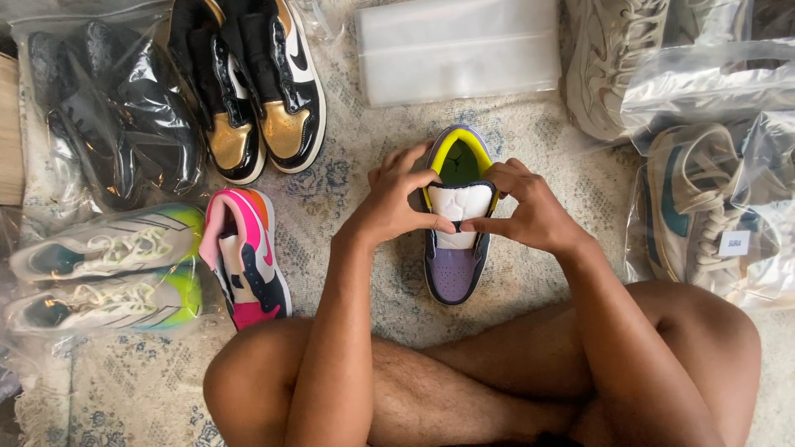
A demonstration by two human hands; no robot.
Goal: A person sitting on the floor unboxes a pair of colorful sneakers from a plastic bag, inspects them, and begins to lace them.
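- Centrally, a low sneaker [454, 265] stands on the patterned rug [348, 199] just ahead of the person's crossed legs [497, 372], toe pointing toward the person and heel away.
- Its toe cap is purple, the side panels dark navy, and the collar lining bright yellow with a green insole showing inside (a white sole edge runs around the toe).
- A padded white tongue [460, 207] is lifted up out of the shoe's opening and pinched between both hands.
- Left hand [396, 199] is closed on the tongue's left edge, thumb and forefinger meeting at the lower corner, the other fingers curled over the top.
- Right hand [523, 211] is closed on the tongue's right edge the same way, its forefinger tip nearly touching the left thumb.
- To the left lies a pink, white and navy sneaker [244, 257] on its own, close to the left knee.
- Farther left, a pair of grey and neon-green running shoes [108, 273] sits inside a clear bag.
- Above those, a black and gold patent pair [257, 91] stands beside a bagged black pair [108, 116].
- A stack of clear plastic bags [458, 50] lies beyond the purple shoe.
- On the right, a bagged beige and teal shoe [696, 207] and a beige sneaker [604, 66] rest well apart from the hands.
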